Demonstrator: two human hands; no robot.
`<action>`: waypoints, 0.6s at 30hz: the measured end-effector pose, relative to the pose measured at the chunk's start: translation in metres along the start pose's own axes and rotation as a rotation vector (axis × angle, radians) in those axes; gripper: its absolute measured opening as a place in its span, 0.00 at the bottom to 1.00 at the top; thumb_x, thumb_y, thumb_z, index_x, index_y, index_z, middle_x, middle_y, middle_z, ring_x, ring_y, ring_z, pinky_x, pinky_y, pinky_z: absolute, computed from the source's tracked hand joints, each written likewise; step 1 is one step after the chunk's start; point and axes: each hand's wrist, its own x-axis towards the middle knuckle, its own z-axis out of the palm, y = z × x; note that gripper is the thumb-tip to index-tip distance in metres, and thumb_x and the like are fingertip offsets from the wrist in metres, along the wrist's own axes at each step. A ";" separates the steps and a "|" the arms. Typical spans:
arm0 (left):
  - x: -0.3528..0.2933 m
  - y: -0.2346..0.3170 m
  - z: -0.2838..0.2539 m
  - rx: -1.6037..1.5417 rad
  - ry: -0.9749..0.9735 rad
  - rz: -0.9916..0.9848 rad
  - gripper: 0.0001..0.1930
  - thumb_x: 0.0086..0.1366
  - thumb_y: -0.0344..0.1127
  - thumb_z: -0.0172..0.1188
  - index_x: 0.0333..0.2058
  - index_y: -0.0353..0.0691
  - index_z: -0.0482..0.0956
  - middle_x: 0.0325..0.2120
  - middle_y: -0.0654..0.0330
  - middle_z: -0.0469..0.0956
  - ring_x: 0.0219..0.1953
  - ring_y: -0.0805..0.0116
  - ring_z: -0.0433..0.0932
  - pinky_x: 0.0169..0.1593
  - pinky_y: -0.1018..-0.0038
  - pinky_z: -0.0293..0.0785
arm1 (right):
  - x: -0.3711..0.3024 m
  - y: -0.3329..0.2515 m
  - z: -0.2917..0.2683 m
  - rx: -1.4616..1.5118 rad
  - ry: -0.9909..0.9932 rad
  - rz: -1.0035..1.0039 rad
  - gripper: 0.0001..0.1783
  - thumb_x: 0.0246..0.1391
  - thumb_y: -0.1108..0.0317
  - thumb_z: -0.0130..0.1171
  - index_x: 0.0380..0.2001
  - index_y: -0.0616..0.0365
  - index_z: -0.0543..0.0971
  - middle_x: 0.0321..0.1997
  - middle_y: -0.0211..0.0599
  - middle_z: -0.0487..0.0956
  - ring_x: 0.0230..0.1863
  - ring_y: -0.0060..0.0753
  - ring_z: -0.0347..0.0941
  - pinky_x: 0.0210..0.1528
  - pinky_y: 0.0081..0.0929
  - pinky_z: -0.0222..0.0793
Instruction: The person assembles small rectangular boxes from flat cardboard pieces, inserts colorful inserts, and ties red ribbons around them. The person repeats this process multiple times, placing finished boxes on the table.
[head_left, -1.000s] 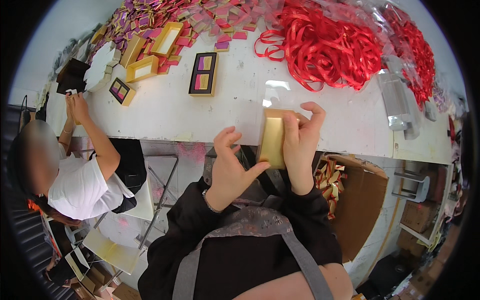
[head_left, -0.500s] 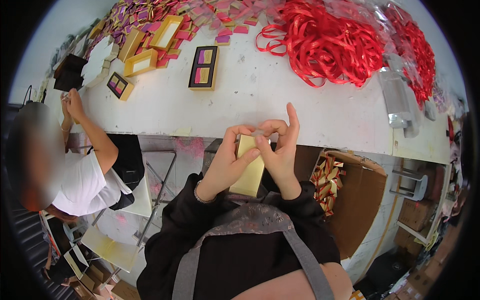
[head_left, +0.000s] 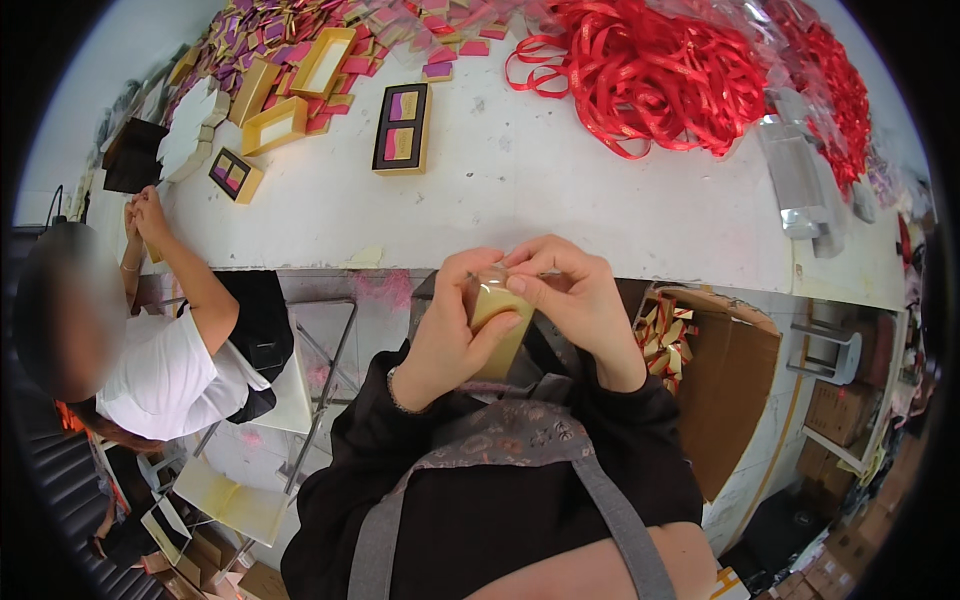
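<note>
A slim gold box [head_left: 500,352] is held in front of my body, just off the near edge of the table. My left hand [head_left: 446,325] wraps around its left side, thumb lying across the front. At the top end there is a shiny clear plastic film [head_left: 490,282] over the gold. My right hand [head_left: 575,298] is closed at that top end, its thumb and bent fingers pinching at the film. Part of the box's top is hidden behind the fingers.
An open gold box with a black insert [head_left: 402,130] lies on the white table [head_left: 330,225]. Red ribbons [head_left: 650,80] heap at the far right, beside clear plastic packs [head_left: 795,185]. A carton [head_left: 725,385] of gold pieces stands right. A co-worker [head_left: 165,370] works at left.
My right hand's raised index finger has folded down, and its fingers now close over the box's top end. The box sits slightly more upright. My view has shifted a little.
</note>
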 end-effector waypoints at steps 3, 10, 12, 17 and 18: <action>0.002 0.002 -0.010 0.050 0.012 0.053 0.20 0.57 0.28 0.62 0.47 0.39 0.66 0.52 0.50 0.65 0.52 0.61 0.68 0.55 0.67 0.64 | -0.012 -0.007 0.003 -0.061 -0.087 -0.099 0.13 0.52 0.79 0.57 0.42 0.61 0.79 0.51 0.40 0.75 0.49 0.32 0.72 0.52 0.27 0.69; 0.008 0.018 -0.026 -0.020 0.093 0.255 0.20 0.58 0.40 0.64 0.46 0.43 0.69 0.56 0.46 0.62 0.60 0.51 0.63 0.60 0.63 0.62 | -0.019 -0.019 0.014 -0.800 -0.029 -0.995 0.14 0.44 0.77 0.63 0.38 0.62 0.79 0.51 0.46 0.75 0.51 0.45 0.72 0.52 0.36 0.72; 0.017 0.027 -0.039 -0.619 0.093 -0.105 0.32 0.56 0.45 0.65 0.56 0.41 0.63 0.58 0.43 0.61 0.59 0.47 0.65 0.60 0.60 0.64 | -0.008 -0.028 0.023 -0.699 -0.248 -0.970 0.13 0.43 0.76 0.64 0.36 0.64 0.79 0.50 0.45 0.75 0.51 0.45 0.73 0.50 0.36 0.73; 0.018 -0.012 -0.058 -0.712 0.122 -0.524 0.30 0.58 0.27 0.59 0.59 0.34 0.60 0.45 0.53 0.76 0.43 0.66 0.79 0.46 0.73 0.77 | 0.061 -0.042 -0.001 -0.694 -0.097 -0.130 0.11 0.49 0.60 0.61 0.32 0.54 0.80 0.30 0.41 0.81 0.33 0.41 0.79 0.36 0.32 0.74; 0.019 -0.019 -0.051 -0.633 0.230 -0.458 0.24 0.58 0.27 0.58 0.54 0.33 0.65 0.41 0.56 0.77 0.39 0.70 0.79 0.42 0.74 0.78 | 0.106 -0.030 -0.027 -0.994 0.204 -0.232 0.10 0.50 0.60 0.61 0.28 0.55 0.79 0.32 0.41 0.80 0.33 0.41 0.78 0.33 0.36 0.74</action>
